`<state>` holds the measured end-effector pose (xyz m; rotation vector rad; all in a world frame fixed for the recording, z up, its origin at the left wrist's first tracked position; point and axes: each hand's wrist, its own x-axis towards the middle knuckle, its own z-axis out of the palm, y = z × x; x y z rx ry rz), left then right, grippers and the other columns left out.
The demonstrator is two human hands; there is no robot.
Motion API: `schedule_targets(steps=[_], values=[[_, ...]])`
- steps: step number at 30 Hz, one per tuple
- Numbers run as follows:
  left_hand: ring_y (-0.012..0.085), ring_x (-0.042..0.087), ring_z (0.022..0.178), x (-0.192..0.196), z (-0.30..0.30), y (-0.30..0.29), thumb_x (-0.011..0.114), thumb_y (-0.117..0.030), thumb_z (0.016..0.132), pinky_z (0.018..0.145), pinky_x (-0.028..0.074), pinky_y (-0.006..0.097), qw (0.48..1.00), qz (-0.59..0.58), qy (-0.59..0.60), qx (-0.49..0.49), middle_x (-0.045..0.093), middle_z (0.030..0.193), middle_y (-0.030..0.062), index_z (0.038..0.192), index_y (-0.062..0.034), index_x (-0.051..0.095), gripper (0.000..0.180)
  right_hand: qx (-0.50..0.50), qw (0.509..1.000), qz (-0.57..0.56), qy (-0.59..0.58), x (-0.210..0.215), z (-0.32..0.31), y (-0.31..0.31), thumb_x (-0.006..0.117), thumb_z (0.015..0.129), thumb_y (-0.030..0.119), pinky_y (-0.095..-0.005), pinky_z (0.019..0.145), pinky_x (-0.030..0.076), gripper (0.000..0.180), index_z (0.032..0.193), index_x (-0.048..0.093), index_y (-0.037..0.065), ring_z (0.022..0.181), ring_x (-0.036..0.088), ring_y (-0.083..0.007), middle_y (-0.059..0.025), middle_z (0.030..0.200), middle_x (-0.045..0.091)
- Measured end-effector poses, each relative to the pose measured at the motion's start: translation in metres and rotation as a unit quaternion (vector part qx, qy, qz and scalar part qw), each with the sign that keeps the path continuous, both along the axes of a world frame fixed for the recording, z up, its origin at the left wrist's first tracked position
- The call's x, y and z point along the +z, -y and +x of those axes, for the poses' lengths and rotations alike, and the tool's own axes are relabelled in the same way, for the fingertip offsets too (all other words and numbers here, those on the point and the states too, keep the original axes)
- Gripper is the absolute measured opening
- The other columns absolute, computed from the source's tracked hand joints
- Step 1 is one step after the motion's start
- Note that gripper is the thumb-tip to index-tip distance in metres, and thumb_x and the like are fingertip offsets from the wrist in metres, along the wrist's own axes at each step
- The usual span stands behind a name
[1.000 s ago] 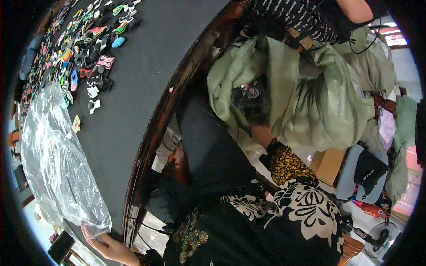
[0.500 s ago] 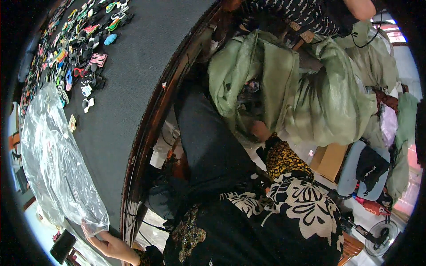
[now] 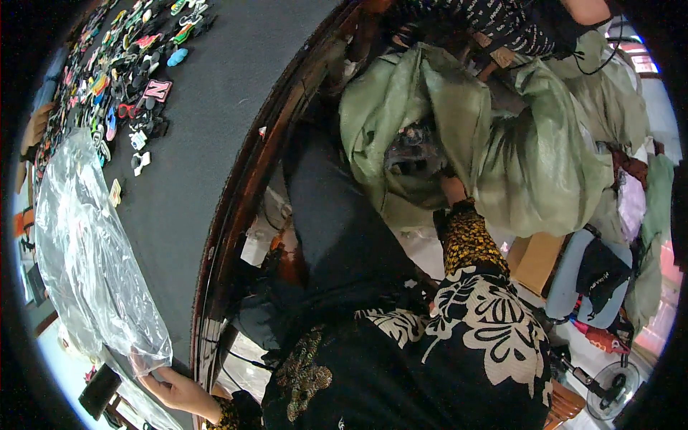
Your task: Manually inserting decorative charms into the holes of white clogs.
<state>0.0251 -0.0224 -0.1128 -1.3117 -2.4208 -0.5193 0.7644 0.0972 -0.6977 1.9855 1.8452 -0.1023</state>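
At the lower left my left hand (image 3: pixel 175 393) has its fingers closed on the near edge of a long clear plastic bag (image 3: pixel 100 251), which lies along the dark grey table top (image 3: pixel 208 93). My right hand (image 3: pixel 453 189) is down in the mouth of a green woven sack (image 3: pixel 459 122); its fingers are hidden by the sack and shadow. Inside the opening, small dark items (image 3: pixel 416 140) in shiny wrapping show dimly. Many small colourful shaped charms (image 3: pixel 136 79) are spread over the table's far left.
The table's raised wooden rim (image 3: pixel 244 165) runs between the table top and my lap. A second green sack (image 3: pixel 541 165) bulges to the right. Beyond are a cardboard box (image 3: pixel 534 261), a grey-blue chair (image 3: pixel 591 279) and a fan (image 3: pixel 615 387). Another person's arm (image 3: pixel 588 11) shows at the top right.
My right hand has moved slightly up and right, deeper into the sack, whose mouth has spread. My left hand stays at the bag's edge. A brownish shape has appeared at the far left rim.
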Motion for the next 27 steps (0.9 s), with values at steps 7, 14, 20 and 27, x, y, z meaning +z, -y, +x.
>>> schedule_targets(steps=[7,14,20,27], values=[[0.0268,0.059,0.111,0.012,-0.001,0.01,0.056,-0.012,0.097,0.095,0.047,0.036,1.0,0.002,-0.027,0.0,0.059,0.128,0.0186,0.128,0.0066,0.054,0.037,-0.281,0.958,0.022,0.048,-0.011,-0.053,0.02,0.057,0.088,0.02,-0.0466,0.071,0.049,0.019,0.093,0.069,0.006,0.076,0.062,-0.0327,-0.0138,0.086,0.066],[0.0286,0.059,0.11,0.007,-0.006,0.009,0.054,-0.011,0.097,0.093,0.046,0.037,1.0,-0.001,-0.019,-0.02,0.059,0.127,0.0194,0.127,0.0064,0.055,0.034,-0.557,0.821,0.043,0.12,-0.022,-0.123,-0.055,0.058,0.088,0.021,-0.0461,0.072,0.049,0.018,0.095,0.068,0.008,0.079,0.061,-0.0311,-0.0114,0.091,0.066],[0.0322,0.058,0.112,0.006,-0.005,0.011,0.055,-0.016,0.097,0.094,0.045,0.038,0.998,-0.035,-0.046,0.029,0.059,0.126,0.0219,0.126,0.0052,0.055,0.036,-0.735,0.654,0.045,0.175,-0.02,-0.187,0.015,0.058,0.088,0.022,-0.0458,0.072,0.048,0.018,0.096,0.067,0.009,0.081,0.06,-0.0297,-0.0093,0.095,0.066],[0.0316,0.061,0.11,0.012,0.001,0.005,0.055,-0.017,0.097,0.091,0.048,0.037,0.998,-0.042,-0.022,0.042,0.06,0.126,0.0208,0.127,0.0056,0.055,0.037,-0.819,0.536,0.05,0.196,0.011,-0.209,0.047,0.058,0.088,0.023,-0.0456,0.073,0.048,0.019,0.098,0.066,0.01,0.084,0.059,-0.0292,-0.0078,0.099,0.066]])
